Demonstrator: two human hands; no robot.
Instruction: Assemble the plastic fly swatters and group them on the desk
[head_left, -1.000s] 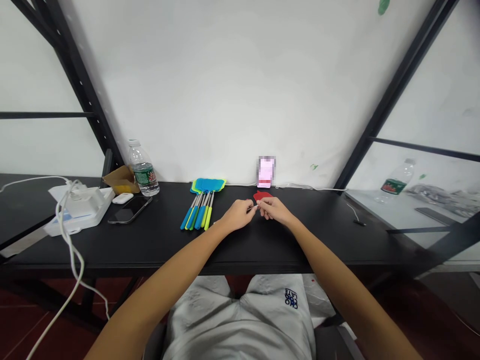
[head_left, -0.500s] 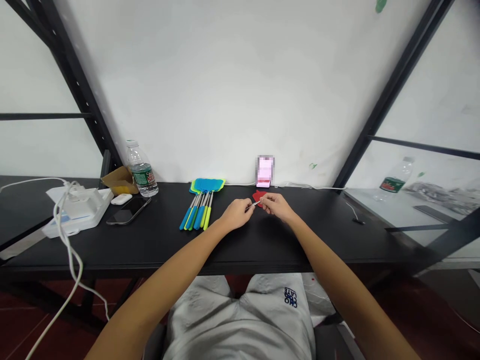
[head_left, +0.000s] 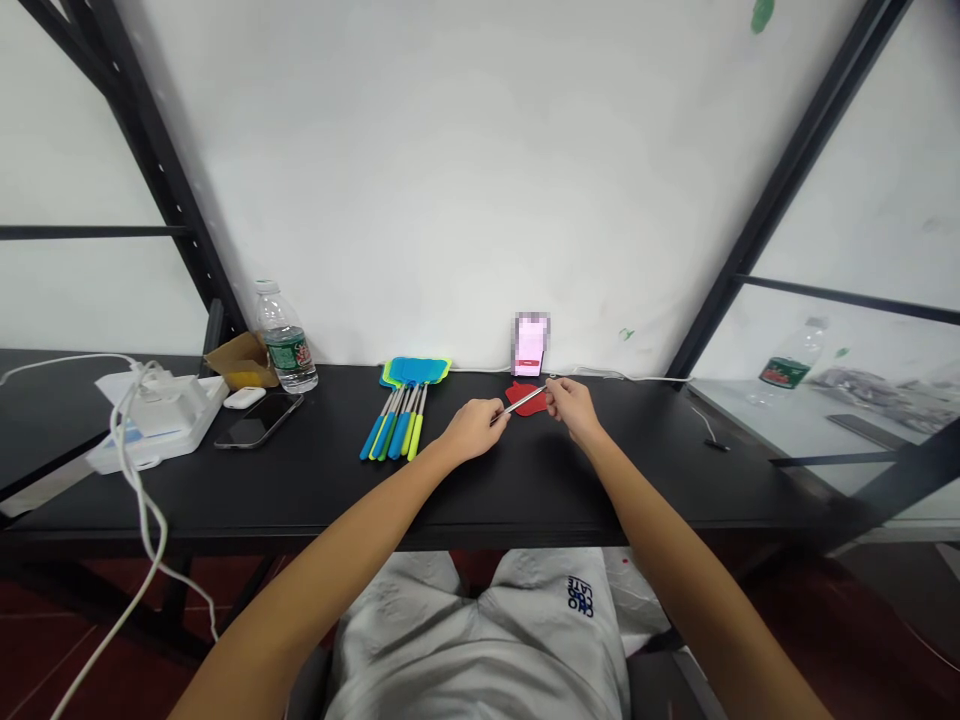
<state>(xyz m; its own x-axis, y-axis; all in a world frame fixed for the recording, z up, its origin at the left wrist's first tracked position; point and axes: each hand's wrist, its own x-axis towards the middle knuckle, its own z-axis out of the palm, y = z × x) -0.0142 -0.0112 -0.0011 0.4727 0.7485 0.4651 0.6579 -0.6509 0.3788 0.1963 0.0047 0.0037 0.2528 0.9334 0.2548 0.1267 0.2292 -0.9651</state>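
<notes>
Pinching one silver stick (head_left: 527, 399) in the left hand (head_left: 474, 428) and right hand (head_left: 573, 408), near one red flap (head_left: 534, 406) by the surface's (head_left: 637, 470) back edge. Spread wider than a second ago, showing more stick. Farther left, see one bunch of swatters (head_left: 414, 372).

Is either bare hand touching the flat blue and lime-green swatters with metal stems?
No, those swatters lie on the black tabletop, apart from the left hand and right hand, which hold a thin silvery metal rod.
</notes>
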